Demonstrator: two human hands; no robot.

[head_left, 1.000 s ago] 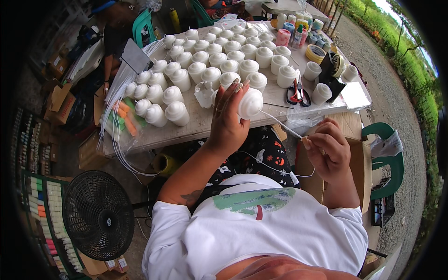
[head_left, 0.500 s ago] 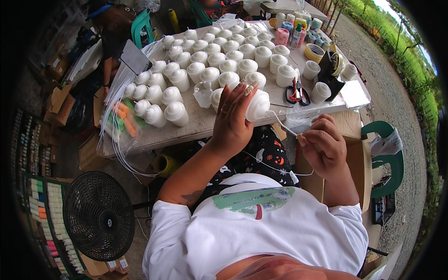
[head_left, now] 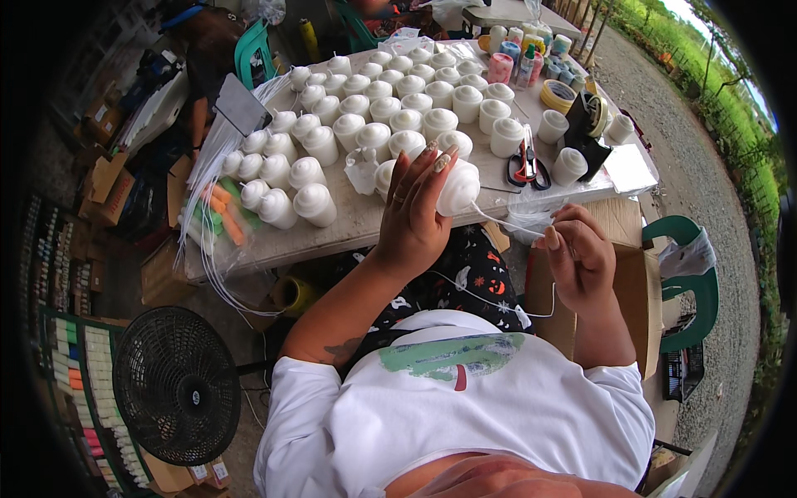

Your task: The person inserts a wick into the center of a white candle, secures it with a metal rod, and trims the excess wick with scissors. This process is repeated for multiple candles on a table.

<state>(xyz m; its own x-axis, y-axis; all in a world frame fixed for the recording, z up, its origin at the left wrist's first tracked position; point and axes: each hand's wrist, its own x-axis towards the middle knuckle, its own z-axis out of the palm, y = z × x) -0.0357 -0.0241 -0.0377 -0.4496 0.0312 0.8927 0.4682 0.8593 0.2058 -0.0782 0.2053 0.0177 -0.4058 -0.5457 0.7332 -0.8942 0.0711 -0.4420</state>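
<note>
My left hand (head_left: 413,203) is closed around a white candle (head_left: 459,189), held tilted over the near edge of the table with its top facing right. From that top a white wick cord (head_left: 508,224) runs across to my right hand (head_left: 584,259), which pinches it between thumb and fingertips. The cord's long tail hangs below in a loop over my lap. Behind my hands stand many similar white candles (head_left: 384,109) in rows, most with domed tops. Black-and-red scissors (head_left: 526,170) lie to the right of the held candle.
A bundle of white cords (head_left: 203,158) hangs off the table's left end beside bagged orange and green candles (head_left: 222,212). Tape rolls (head_left: 558,95) and a black tape dispenser (head_left: 588,137) sit at the right. Below are an open cardboard box (head_left: 639,290) and a black fan (head_left: 176,386).
My right hand has shifted its pinch on the wick cord, its thumb now pointing up. The stretch between the hands looks straighter. My left hand keeps the candle in nearly the same place.
</note>
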